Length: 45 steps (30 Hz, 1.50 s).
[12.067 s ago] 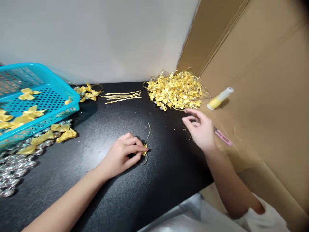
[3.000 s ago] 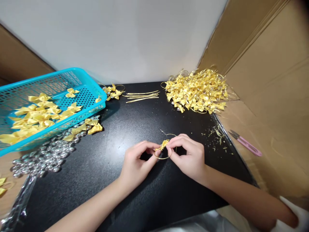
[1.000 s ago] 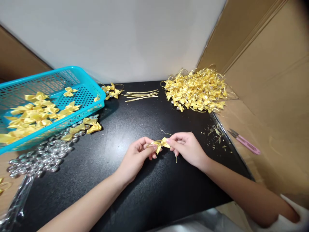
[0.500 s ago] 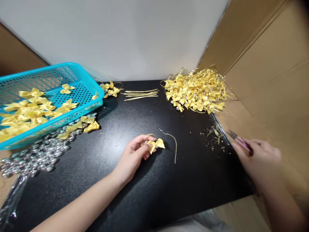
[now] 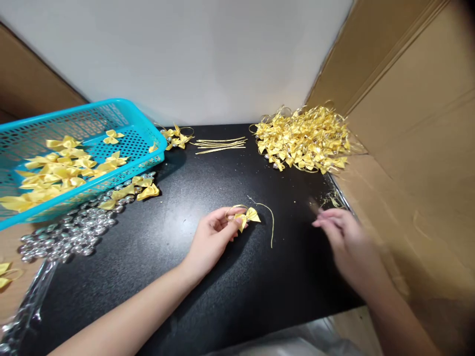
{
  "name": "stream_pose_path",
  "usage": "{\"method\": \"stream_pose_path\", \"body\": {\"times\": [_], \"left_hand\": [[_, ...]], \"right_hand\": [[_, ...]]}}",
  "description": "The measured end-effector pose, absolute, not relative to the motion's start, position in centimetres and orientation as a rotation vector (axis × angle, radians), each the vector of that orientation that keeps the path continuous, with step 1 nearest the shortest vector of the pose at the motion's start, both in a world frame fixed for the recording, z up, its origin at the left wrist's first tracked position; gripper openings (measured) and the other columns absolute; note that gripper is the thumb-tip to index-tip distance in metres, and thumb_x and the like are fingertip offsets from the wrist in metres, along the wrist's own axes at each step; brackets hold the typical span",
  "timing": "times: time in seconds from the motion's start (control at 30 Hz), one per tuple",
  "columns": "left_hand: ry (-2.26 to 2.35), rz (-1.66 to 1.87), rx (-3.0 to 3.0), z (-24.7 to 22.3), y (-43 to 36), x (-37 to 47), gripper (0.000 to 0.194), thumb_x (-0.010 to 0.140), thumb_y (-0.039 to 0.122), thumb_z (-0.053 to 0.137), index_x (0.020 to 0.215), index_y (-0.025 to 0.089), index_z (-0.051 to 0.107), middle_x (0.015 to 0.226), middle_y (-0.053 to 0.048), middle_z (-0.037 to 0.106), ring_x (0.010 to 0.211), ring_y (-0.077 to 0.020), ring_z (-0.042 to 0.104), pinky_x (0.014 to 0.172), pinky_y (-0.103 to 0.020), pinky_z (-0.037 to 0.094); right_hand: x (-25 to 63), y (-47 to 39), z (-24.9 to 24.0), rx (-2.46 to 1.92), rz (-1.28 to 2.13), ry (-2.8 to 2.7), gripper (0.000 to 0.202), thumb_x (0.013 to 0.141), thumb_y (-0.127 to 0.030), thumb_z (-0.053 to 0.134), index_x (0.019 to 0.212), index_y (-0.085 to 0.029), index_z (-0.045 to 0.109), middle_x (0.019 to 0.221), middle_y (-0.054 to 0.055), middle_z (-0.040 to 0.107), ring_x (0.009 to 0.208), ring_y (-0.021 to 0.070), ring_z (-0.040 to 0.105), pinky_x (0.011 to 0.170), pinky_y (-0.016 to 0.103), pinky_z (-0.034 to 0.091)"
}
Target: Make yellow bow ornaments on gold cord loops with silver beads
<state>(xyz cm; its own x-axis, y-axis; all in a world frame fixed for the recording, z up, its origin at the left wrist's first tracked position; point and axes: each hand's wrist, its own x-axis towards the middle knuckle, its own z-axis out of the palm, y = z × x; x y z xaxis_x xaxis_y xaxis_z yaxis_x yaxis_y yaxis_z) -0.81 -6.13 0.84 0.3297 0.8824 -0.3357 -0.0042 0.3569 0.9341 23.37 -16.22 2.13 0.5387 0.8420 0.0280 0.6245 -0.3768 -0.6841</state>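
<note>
My left hand (image 5: 218, 232) pinches a yellow ribbon bow (image 5: 249, 217) with a thin gold cord looped behind it, low over the black tabletop. Beside the bow lies a curved gold cord (image 5: 272, 217) with a needle-like silver end. Over the right part of the table, my right hand (image 5: 341, 230) is closed on small pink-handled snips (image 5: 317, 207). Motion smears their tips, so I cannot tell if the blades are apart. Short gold trimmings (image 5: 332, 199) lie just beyond that hand.
A turquoise basket (image 5: 141, 116) holds several yellow bows. Silver beads (image 5: 74, 235) are heaped before it. Straight gold cords (image 5: 220, 144) lie at the back, left of a large pile of finished bows (image 5: 302, 138). Cardboard (image 5: 408, 148) walls the right side.
My right hand has swung left from the table's right edge over the tabletop, bringing the snips along. The left hand keeps its pinch on the bow; the whole view has shifted slightly.
</note>
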Motion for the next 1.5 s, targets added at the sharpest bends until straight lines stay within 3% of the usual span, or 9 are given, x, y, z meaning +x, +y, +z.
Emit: {"method": "stream_pose_path", "body": {"times": [0.13, 0.4, 0.67, 1.27, 1.5], "left_hand": [[1.058, 0.771, 1.066, 0.7, -6.3, -0.6, 0.031, 0.070, 0.037, 0.079, 0.093, 0.017, 0.076, 0.081, -0.005, 0.075, 0.065, -0.0141, 0.062, 0.060, -0.024, 0.048], [0.995, 0.788, 1.045, 1.1, -6.6, -0.5, 0.027, 0.069, 0.035, 0.080, 0.090, 0.017, 0.076, 0.088, -0.006, 0.077, 0.083, -0.0191, 0.070, 0.082, -0.030, 0.054], [1.017, 0.775, 1.107, 0.7, -6.7, -0.6, 0.026, 0.074, 0.034, 0.077, 0.094, 0.017, 0.076, 0.091, -0.008, 0.078, 0.085, -0.0207, 0.071, 0.081, -0.032, 0.055], [1.033, 0.740, 1.100, 0.7, -6.7, -0.7, 0.027, 0.074, 0.033, 0.077, 0.096, 0.017, 0.076, 0.094, -0.008, 0.078, 0.083, -0.0192, 0.071, 0.078, -0.028, 0.054], [1.033, 0.724, 1.086, 0.7, -6.7, -0.8, 0.032, 0.073, 0.037, 0.077, 0.098, 0.016, 0.075, 0.096, -0.010, 0.078, 0.086, -0.0215, 0.071, 0.081, -0.031, 0.054]], "right_hand": [[16.2, -15.1, 2.2, -1.868, 0.762, -1.376, 0.017, 0.091, -0.035, 0.049, 0.096, -0.022, 0.057, 0.090, 0.009, 0.074, 0.082, 0.0217, 0.071, 0.069, 0.030, 0.054], [14.6, -15.3, 0.7, -1.876, 0.725, -1.437, 0.017, 0.095, -0.033, 0.044, 0.099, -0.021, 0.055, 0.086, 0.007, 0.073, 0.078, 0.0220, 0.072, 0.067, 0.029, 0.053], [14.6, -15.1, 0.6, -1.874, 0.683, -1.424, 0.017, 0.095, -0.033, 0.044, 0.096, -0.020, 0.055, 0.081, 0.007, 0.074, 0.071, 0.0204, 0.072, 0.061, 0.027, 0.051], [14.6, -14.9, 0.4, -1.911, 0.711, -1.404, 0.018, 0.096, -0.035, 0.043, 0.092, -0.022, 0.055, 0.085, 0.007, 0.075, 0.075, 0.0215, 0.073, 0.068, 0.029, 0.053], [14.4, -15.1, 1.1, -1.912, 0.668, -1.374, 0.019, 0.096, -0.033, 0.043, 0.089, -0.021, 0.056, 0.077, 0.004, 0.073, 0.066, 0.0180, 0.071, 0.060, 0.025, 0.051]]}}
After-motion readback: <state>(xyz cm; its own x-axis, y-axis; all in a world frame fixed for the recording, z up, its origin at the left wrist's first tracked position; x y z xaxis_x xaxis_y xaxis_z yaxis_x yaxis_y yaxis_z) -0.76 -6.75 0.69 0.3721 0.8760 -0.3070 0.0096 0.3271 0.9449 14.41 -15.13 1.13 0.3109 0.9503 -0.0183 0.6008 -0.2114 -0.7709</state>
